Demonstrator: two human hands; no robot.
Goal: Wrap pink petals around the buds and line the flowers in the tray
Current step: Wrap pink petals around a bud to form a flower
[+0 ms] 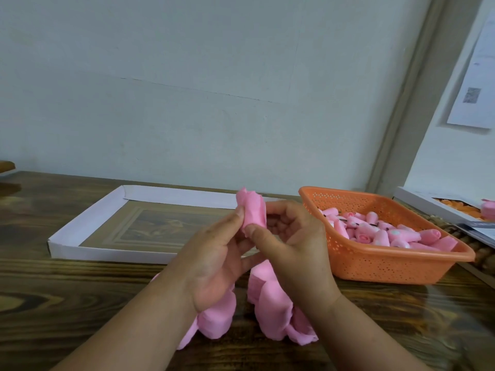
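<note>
Above the bench's near edge, my left hand (214,253) and right hand (292,236) pinch an upright pink petal (253,211) between them, the empty tray (88,228) lying nearer my left

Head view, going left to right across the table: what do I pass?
White tray → left hand → pink flower held in both hands → right hand → orange basket of pink buds.

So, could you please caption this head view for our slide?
Both hands wrap a pink petal beside the bud basket; white tray behind.
</note>
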